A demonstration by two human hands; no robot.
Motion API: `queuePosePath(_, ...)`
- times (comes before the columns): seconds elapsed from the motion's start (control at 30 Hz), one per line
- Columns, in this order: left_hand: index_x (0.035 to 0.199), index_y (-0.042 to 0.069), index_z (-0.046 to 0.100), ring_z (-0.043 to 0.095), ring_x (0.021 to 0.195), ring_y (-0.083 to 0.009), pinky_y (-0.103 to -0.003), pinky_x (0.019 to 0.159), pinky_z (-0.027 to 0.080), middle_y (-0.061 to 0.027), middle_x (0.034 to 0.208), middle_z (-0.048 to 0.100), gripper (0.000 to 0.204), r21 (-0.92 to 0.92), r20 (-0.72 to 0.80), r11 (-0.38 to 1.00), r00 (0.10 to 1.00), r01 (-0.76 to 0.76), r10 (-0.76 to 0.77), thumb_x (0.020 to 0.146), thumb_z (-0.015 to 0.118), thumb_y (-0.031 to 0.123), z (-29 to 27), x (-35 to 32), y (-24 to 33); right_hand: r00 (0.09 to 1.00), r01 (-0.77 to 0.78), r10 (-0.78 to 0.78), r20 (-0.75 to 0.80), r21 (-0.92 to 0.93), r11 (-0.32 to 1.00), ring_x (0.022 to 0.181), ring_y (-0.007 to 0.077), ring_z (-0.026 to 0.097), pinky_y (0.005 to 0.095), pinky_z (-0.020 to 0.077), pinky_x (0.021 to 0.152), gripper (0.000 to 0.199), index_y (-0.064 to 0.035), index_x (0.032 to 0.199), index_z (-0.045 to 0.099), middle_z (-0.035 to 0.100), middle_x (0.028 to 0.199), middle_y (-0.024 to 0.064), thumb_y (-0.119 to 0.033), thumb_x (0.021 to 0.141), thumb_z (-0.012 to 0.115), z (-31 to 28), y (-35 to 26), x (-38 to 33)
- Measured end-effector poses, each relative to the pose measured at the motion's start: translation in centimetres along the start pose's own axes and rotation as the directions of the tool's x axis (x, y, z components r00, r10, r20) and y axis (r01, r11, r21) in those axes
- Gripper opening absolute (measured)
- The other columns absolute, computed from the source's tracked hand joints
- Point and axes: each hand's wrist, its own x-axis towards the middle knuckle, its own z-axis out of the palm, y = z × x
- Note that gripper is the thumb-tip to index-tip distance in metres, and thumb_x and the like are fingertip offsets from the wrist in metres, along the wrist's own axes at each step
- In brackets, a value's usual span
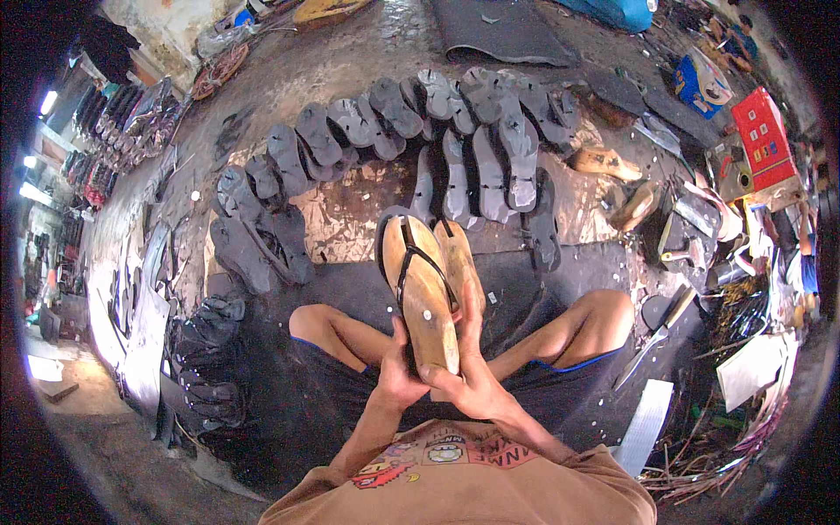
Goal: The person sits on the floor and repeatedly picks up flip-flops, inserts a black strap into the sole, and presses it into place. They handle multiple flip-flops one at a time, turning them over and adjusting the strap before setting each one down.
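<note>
Both of my hands hold a wooden foot-shaped last [427, 302] upright in front of me, over my crossed legs. A dark sole with black sandal straps [411, 262] lies against its face. My left hand [398, 372] grips the heel end from the left. My right hand [468, 367] clasps the right side, fingers running up along the wood. A second wooden last [459, 254] shows just behind the first one.
Several dark rubber soles [385, 131] lie fanned out on the floor ahead. More stacked soles [210, 350] sit at my left. Wooden lasts [608, 162], a knife [656, 332], a hammer [687, 236], a red box [763, 140] and scraps crowd the right side.
</note>
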Motion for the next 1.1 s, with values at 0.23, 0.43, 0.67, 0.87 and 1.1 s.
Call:
queuePosePath(0.23, 0.148, 0.004, 0.053, 0.059, 0.098, -0.0169, -0.032, 0.076, 0.05, -0.0113, 0.131, 0.062, 0.064, -0.281, 0.028, 0.938, 0.975, -0.204, 0.22, 0.113, 0.051, 0.057, -8.3, 2.3, 4.4, 0.962, -0.046, 0.072, -0.261, 0.104, 0.993, 0.157, 0.0378, 0.032, 0.0505, 0.0275, 0.129, 0.104, -0.0072, 0.173, 0.002, 0.029, 0.168, 0.0239, -0.009, 0.091, 0.065, -2.6, 2.0, -2.3)
queuePosePath(0.43, 0.148, 0.008, 0.054, 0.046, 0.089, -0.0145, -0.029, 0.072, 0.044, -0.0077, 0.126, 0.053, 0.062, -0.448, 0.398, 0.891, 0.908, 0.071, 0.128, 0.11, 0.058, 0.057, -2.3, 0.8, 1.6, 0.973, -0.185, 0.087, -0.214, -0.495, 0.849, 0.153, 0.0458, 0.04, 0.0485, 0.0371, 0.125, 0.073, -0.0001, 0.162, 0.039, 0.037, 0.167, 0.0269, -0.008, 0.095, 0.065, -10.6, 12.3, 3.8)
queuePosePath(0.67, 0.149, 0.007, 0.051, 0.059, 0.096, -0.0128, -0.03, 0.077, 0.049, -0.005, 0.117, 0.061, 0.064, -0.008, 0.556, 0.991, 0.825, 0.13, -0.104, 0.104, 0.07, 0.049, -0.2, -3.6, -1.8, 0.876, 0.481, -0.427, 0.225, -0.469, 0.741, 0.143, 0.0372, 0.059, 0.0488, 0.0456, 0.12, 0.071, -0.0027, 0.136, 0.068, 0.064, 0.149, 0.0194, -0.023, 0.076, 0.1, -7.6, -4.2, 10.7)
queuePosePath(0.87, 0.15, 0.0, 0.06, 0.065, 0.126, -0.0301, -0.042, 0.109, 0.052, -0.0155, 0.144, 0.066, 0.063, 0.813, 0.031, 0.526, 0.922, -0.248, 0.386, 0.094, 0.08, 0.019, -6.4, -3.9, -3.5, 0.96, 0.231, -0.135, 0.244, -0.426, 0.875, 0.134, 0.032, 0.062, 0.0441, 0.0463, 0.116, 0.062, 0.0009, 0.135, 0.068, 0.067, 0.144, 0.0192, -0.025, 0.085, 0.094, -5.9, -0.7, 14.7)
queuePosePath(1.1, 0.143, 0.001, 0.058, 0.066, 0.118, -0.0289, -0.045, 0.091, 0.064, -0.0126, 0.134, 0.064, 0.054, 0.681, -0.728, 0.597, -0.302, -0.424, 0.615, 0.095, 0.081, 0.013, -22.4, -24.8, 7.6, 0.96, -0.268, -0.033, -0.278, -0.947, 0.177, 0.139, 0.0486, 0.053, 0.0554, 0.0464, 0.117, 0.09, -0.0062, 0.158, 0.047, 0.048, 0.156, 0.0289, -0.037, 0.085, 0.09, -15.5, 18.4, 22.1)
